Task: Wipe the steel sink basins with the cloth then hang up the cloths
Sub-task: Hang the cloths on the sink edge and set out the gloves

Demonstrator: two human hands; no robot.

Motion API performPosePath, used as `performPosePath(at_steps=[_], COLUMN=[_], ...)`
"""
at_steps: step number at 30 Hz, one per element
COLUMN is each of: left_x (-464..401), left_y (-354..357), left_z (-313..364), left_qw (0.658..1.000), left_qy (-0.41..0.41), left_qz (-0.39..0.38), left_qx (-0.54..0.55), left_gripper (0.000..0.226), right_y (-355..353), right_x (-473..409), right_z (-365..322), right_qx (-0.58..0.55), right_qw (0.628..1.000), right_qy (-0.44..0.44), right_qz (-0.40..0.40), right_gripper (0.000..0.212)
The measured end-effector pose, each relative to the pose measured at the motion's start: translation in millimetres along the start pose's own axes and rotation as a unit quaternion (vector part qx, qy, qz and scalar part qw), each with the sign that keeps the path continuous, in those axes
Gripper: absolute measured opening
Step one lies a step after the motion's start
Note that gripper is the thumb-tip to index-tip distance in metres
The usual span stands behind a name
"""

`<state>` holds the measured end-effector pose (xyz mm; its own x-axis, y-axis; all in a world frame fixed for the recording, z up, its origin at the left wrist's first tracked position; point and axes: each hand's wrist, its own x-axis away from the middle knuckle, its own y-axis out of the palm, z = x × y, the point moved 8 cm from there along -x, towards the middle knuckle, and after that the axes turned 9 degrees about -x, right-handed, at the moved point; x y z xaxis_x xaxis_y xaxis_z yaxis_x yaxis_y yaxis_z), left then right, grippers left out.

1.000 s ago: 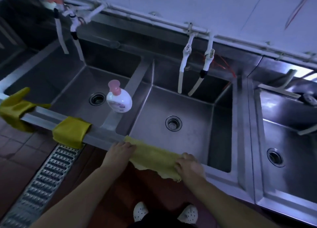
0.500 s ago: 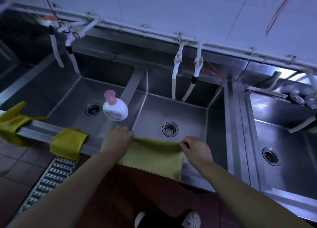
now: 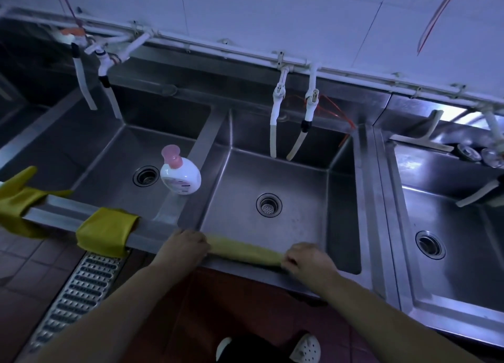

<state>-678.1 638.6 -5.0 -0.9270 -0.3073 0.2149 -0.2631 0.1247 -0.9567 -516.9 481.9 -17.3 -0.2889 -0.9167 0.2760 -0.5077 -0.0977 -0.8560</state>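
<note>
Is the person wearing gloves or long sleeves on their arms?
No. The left hand and right hand are bare, with no gloves, rings or watch showing. Both forearms are bare too, with no sleeves in view. The only yellow gloves hang on the sink edge.

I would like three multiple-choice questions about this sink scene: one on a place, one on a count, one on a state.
1. Where does the white soap bottle with the pink pump stand?
A. On the steel divider between two sink basins
B. On the red floor
C. On the wall pipe

2. How many round drains show in the steel basins?
A. One
B. Three
C. Five

3. How is the yellow cloth between the hands?
A. Crumpled in a basin
B. Stretched along the steel front rim, one end under each hand
C. Hanging from a tap

Answers:
1 A: its base sits on the divider strip.
2 B: one drain in each of three basins.
3 B: the left hand and the right hand hold its ends on the rim.
</note>
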Motion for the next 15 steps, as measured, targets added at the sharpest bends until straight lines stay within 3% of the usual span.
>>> performPosePath(at_steps=[4,7,9,11,13,15], left_x=[23.1,30.5,38.2,44.2,44.7,38.0], left_y=[23.7,22.9,19.2,21.5,23.0,20.5], left_z=[9.3,6.8,6.3,5.1,2.3,-1.1], left_qw=[0.999,0.997,0.994,0.994,0.996,0.996], left_qy=[0.038,0.042,0.048,0.052,0.034,0.004], left_qz=[0.013,0.045,0.073,0.067,0.043,0.037], left_qx=[0.036,0.057,0.062,0.062,0.066,0.076], left_gripper=[0.037,0.031,0.010,0.019,0.029,0.034], right_y=[36.5,47.1,55.0,62.1,62.3,49.5], right_x=[7.4,8.2,8.3,8.6,6.9,1.5], right_z=[-0.8,-3.3,-5.1,-8.8,-11.2,-9.0], right_qx=[-0.034,-0.046,-0.061,-0.064,-0.058,-0.045], right_qw=[0.998,0.996,0.993,0.989,0.990,0.997], right_qy=[0.010,0.014,0.018,0.020,0.023,0.033], right_qz=[-0.046,-0.072,-0.103,-0.131,-0.124,-0.056], right_gripper=[0.027,0.025,0.024,0.025,0.030,0.029])
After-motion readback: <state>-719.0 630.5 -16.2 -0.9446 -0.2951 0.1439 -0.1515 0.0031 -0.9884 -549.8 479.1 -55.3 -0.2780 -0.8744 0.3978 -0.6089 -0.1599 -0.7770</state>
